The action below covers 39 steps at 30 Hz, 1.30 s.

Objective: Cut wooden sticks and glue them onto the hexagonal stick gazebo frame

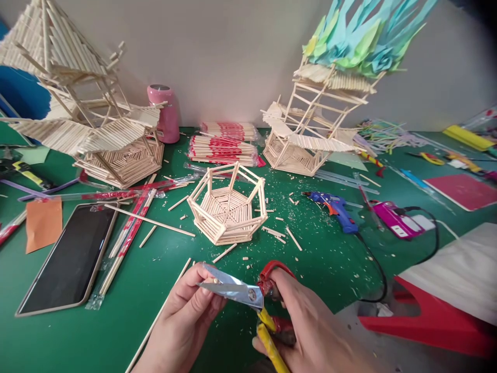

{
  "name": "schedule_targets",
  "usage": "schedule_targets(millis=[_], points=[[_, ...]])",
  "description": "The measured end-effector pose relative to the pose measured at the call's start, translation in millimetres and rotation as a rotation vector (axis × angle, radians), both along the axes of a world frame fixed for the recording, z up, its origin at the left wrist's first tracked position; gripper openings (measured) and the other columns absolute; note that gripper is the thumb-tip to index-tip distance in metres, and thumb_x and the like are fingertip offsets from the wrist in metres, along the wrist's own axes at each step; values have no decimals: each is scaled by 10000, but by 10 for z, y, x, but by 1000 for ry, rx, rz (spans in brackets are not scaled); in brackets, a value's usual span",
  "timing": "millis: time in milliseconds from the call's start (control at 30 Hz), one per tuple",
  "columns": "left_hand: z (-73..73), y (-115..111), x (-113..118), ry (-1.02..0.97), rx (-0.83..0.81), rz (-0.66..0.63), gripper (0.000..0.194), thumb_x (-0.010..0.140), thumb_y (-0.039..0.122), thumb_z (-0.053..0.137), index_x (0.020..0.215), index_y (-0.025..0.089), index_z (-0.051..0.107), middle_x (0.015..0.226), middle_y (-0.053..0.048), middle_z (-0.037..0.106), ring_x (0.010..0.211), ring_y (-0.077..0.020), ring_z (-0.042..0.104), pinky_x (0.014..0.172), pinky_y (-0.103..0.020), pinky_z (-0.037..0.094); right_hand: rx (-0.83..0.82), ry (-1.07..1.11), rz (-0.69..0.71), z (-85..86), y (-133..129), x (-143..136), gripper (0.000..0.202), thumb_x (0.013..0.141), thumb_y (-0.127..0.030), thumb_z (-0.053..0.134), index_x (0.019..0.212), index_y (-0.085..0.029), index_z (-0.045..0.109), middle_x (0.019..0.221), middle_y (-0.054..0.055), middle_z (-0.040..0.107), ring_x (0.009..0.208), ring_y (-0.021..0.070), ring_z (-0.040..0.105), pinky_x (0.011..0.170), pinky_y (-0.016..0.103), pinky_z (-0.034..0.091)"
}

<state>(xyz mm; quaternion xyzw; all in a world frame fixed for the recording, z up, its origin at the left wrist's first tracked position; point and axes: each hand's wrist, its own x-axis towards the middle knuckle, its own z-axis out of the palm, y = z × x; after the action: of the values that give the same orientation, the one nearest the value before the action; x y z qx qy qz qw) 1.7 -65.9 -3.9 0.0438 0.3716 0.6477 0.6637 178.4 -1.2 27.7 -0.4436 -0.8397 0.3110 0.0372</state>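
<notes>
My right hand (306, 316) grips a pair of scissors (236, 291) with red and yellow handles, its blades parted and pointing left. Pinched in my left hand (190, 305) is a thin wooden stick (213, 281), and only a short pale end of it shows between the blades. A long wooden stick (155, 322) runs diagonally beside and behind my left hand. Beyond both hands stands a small polygonal frame (223, 207) of wooden sticks, with a woven-looking floor and a raised rail. Cut stick pieces (274, 233) lie around it.
Stick-built pavilions stand behind, one left (120, 150) and one right (298, 150) with paper strips on top. Bundled sticks (225, 150) and a pink bottle (167, 119) are at the wall. Left lies a tablet (72, 256); right, a blue glue gun (336, 207) with its cord.
</notes>
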Motion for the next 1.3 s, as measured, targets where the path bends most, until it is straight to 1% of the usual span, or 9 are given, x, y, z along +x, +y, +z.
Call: schedule_targets(millis=[133, 200, 300, 433, 500, 633, 900, 1133, 1300], points=[[-19, 2, -14, -6, 43, -14, 172, 651, 307, 765, 704, 173, 671, 632, 26, 543, 595, -63, 472, 630, -163, 436, 79, -4, 25, 14, -2, -21, 320, 597, -276, 646, 829, -198, 441, 795, 105, 632, 684, 259, 628, 557, 370, 547], [-34, 6, -20, -19, 86, -32, 158, 662, 296, 757, 689, 167, 670, 621, 24, 543, 586, -60, 473, 611, -151, 436, 120, 5, 37, 22, -13, -19, 298, 598, -275, 630, 807, -202, 431, 755, 97, 632, 641, 251, 628, 523, 353, 539], [-52, 9, -21, -53, 122, -45, 130, 682, 271, 742, 693, 165, 669, 616, 24, 544, 569, -52, 466, 582, -131, 426, 191, 19, 66, 34, -36, -12, 261, 619, -254, 590, 820, -201, 431, 717, 84, 632, 608, 243, 633, 484, 327, 523], [-65, 4, -12, -59, 138, -30, 95, 701, 232, 726, 691, 161, 664, 635, 22, 544, 582, -55, 469, 593, -134, 427, 269, -23, 96, 31, -64, 14, 253, 627, -237, 547, 845, -187, 428, 692, 90, 636, 606, 271, 645, 488, 348, 516], [-62, 0, -11, -51, 148, -46, 96, 711, 231, 717, 685, 157, 661, 622, 23, 533, 583, -57, 462, 593, -135, 423, 253, -53, 115, 13, -66, 40, 247, 636, -265, 531, 843, -186, 422, 691, 97, 634, 605, 279, 642, 484, 357, 506], [-53, -11, -12, -34, 159, -71, 112, 717, 244, 713, 688, 152, 656, 608, 22, 525, 584, -61, 445, 589, -134, 410, 147, -105, 135, -40, -41, 81, 222, 660, -304, 510, 820, -195, 400, 658, 78, 607, 577, 267, 616, 478, 364, 482], [-31, -9, 5, -23, 135, -69, 120, 706, 251, 724, 695, 154, 655, 622, 20, 529, 578, -62, 428, 579, -142, 388, 50, -68, 97, -50, -54, 69, 212, 642, -273, 482, 819, -198, 390, 686, 72, 607, 605, 257, 623, 505, 341, 472], [-23, -2, 15, -30, 110, -34, 141, 675, 268, 749, 681, 162, 655, 622, 20, 542, 589, -67, 462, 597, -152, 415, 110, -63, 49, -126, -111, 81, 251, 640, -228, 526, 835, -212, 369, 711, 47, 590, 640, 235, 609, 536, 329, 485], [-34, -12, 31, -25, 87, 8, 138, 667, 253, 756, 680, 165, 650, 629, 26, 530, 567, -57, 453, 580, -149, 409, 138, -83, 23, -121, -139, 47, 260, 654, -261, 535, 836, -213, 355, 716, 49, 573, 643, 243, 602, 541, 358, 492]])
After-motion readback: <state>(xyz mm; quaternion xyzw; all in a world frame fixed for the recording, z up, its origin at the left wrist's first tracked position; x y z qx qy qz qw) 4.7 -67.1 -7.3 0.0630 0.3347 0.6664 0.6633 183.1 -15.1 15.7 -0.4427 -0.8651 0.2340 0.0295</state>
